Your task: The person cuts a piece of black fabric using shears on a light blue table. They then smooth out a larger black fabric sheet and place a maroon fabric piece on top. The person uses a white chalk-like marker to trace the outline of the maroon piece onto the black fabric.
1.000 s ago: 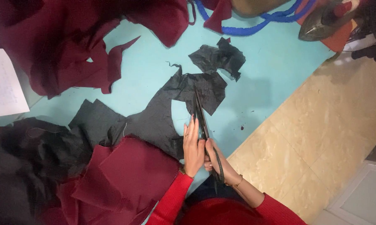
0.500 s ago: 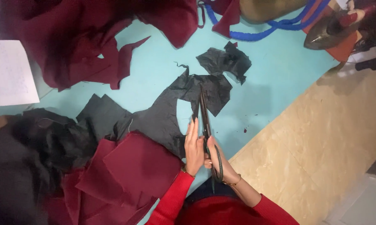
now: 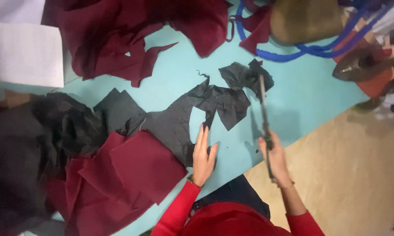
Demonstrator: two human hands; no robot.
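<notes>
Far left: one white sheet (image 3: 24, 54) at the top edge of the turquoise bench (image 3: 306, 100), and one heap of black cloth (image 3: 29, 144) below it. Next, maroon cloth in two lots: one big crumpled pile (image 3: 131, 35) at the top, one stack of flat cut pieces (image 3: 122, 175) at the bottom, overlapping the black heap's right side. Centre: one black fabric piece (image 3: 179, 122) spread flat, running up-right to a ragged cut end (image 3: 236, 87) with a curved cutout showing bench through it. Two hands in view, both in red sleeves. Left hand (image 3: 203, 157) lies palm-down on the lower edge of the black fabric piece, fingers (image 3: 201, 137) straight and close together, pressing flat, gripping nothing. Right hand (image 3: 273, 159) is off the cloth, just right of it over bare bench, fingers wrapped round the handles of one pair of scissors (image 3: 263, 113). Blades point up toward the ragged end, tip near or over it; contact unclear. Blades look closed or nearly so, blurred, can't tell for sure. Top right: one blue cord (image 3: 288, 54) looped round one olive-brown bag (image 3: 304, 19). Far right: one iron (image 3: 358, 65) on an orange pad. Lower right: tan floor (image 3: 350, 175).
</notes>
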